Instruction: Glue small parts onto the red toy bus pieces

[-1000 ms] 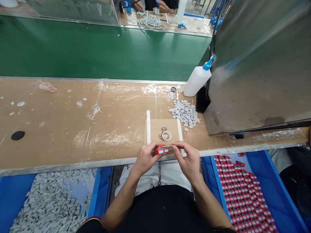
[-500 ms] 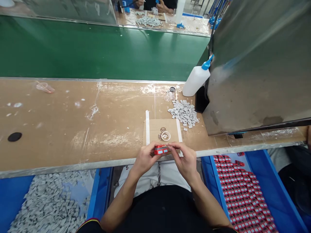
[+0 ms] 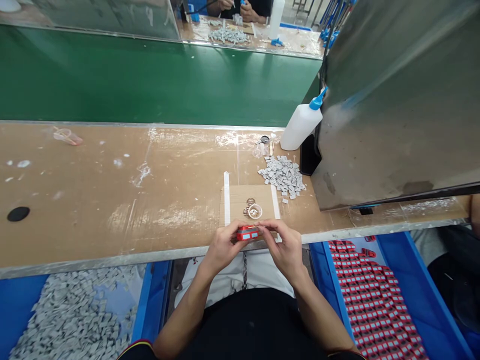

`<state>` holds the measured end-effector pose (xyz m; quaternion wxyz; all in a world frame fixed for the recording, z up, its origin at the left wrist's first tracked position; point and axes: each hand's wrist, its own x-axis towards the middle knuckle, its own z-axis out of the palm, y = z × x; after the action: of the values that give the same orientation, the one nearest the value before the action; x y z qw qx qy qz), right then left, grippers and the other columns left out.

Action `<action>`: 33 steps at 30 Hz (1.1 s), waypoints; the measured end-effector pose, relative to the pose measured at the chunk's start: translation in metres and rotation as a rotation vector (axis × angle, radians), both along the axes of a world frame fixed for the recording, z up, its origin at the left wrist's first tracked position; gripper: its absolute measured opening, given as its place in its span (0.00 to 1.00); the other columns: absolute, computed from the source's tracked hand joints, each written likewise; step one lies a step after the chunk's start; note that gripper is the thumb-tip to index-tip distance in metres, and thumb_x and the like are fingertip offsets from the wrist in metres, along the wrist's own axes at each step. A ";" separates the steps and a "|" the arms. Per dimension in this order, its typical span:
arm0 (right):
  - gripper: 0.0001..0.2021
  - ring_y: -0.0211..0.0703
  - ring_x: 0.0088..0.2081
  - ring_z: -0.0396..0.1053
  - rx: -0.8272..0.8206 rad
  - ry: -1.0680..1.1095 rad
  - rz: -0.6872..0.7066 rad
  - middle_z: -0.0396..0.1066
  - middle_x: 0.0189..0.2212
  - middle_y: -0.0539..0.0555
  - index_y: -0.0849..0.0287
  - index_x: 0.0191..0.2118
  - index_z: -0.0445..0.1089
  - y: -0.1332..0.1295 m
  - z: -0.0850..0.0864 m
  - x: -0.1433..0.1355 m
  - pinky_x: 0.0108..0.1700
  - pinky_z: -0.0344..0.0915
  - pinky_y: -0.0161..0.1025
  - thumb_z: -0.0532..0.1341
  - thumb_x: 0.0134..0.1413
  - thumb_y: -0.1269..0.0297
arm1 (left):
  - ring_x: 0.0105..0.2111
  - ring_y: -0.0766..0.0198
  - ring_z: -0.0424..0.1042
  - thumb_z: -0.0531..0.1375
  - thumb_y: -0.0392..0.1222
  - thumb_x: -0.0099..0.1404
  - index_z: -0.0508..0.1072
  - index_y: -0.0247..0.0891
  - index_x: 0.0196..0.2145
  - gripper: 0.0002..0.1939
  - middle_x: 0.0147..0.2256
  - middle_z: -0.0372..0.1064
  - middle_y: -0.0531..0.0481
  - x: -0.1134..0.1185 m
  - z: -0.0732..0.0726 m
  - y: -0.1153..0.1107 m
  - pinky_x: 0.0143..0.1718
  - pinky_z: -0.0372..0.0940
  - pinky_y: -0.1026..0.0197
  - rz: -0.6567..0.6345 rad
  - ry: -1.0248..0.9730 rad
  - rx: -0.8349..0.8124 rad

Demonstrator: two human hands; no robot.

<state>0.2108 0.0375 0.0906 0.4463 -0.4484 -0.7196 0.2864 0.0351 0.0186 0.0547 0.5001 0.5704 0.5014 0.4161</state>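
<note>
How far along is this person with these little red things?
Probably well along: rows of similar red pieces lying in the right-hand blue bin look done. One red toy vehicle is in the left hand, right fingertips at its end. Loose grey pieces in a pile seem left; how many vehicles remain, I can't tell.

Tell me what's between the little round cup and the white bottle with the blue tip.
Mainly the pile of grey pieces, in the head view.

The left hand (image 3: 224, 246) held a red piece (image 3: 248, 233) at the near table edge; the right hand's (image 3: 283, 244) fingertips met its right end.
</note>
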 end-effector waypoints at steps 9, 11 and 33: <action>0.06 0.42 0.35 0.82 -0.002 0.030 0.018 0.82 0.35 0.52 0.54 0.41 0.75 0.001 -0.001 -0.004 0.38 0.78 0.34 0.61 0.65 0.71 | 0.33 0.61 0.81 0.65 0.40 0.65 0.77 0.39 0.42 0.08 0.37 0.81 0.48 0.000 0.000 0.000 0.35 0.74 0.63 0.001 0.002 0.020; 0.06 0.42 0.34 0.81 -0.010 0.033 0.008 0.82 0.34 0.52 0.54 0.41 0.75 0.000 -0.002 -0.002 0.37 0.78 0.34 0.62 0.65 0.71 | 0.34 0.61 0.81 0.65 0.41 0.65 0.77 0.38 0.42 0.08 0.37 0.81 0.48 0.000 0.000 0.000 0.35 0.75 0.64 -0.001 -0.008 0.013; 0.11 0.47 0.41 0.75 0.050 -0.154 -0.274 0.76 0.42 0.59 0.56 0.49 0.75 0.041 -0.037 0.049 0.43 0.74 0.44 0.58 0.67 0.63 | 0.33 0.60 0.81 0.67 0.43 0.64 0.77 0.37 0.41 0.10 0.36 0.81 0.46 -0.004 -0.005 -0.001 0.35 0.76 0.63 -0.001 -0.071 -0.016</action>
<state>0.2597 0.0785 0.0538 0.4358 -0.5517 -0.6905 0.1699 0.0313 0.0172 0.0497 0.5225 0.5516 0.4862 0.4317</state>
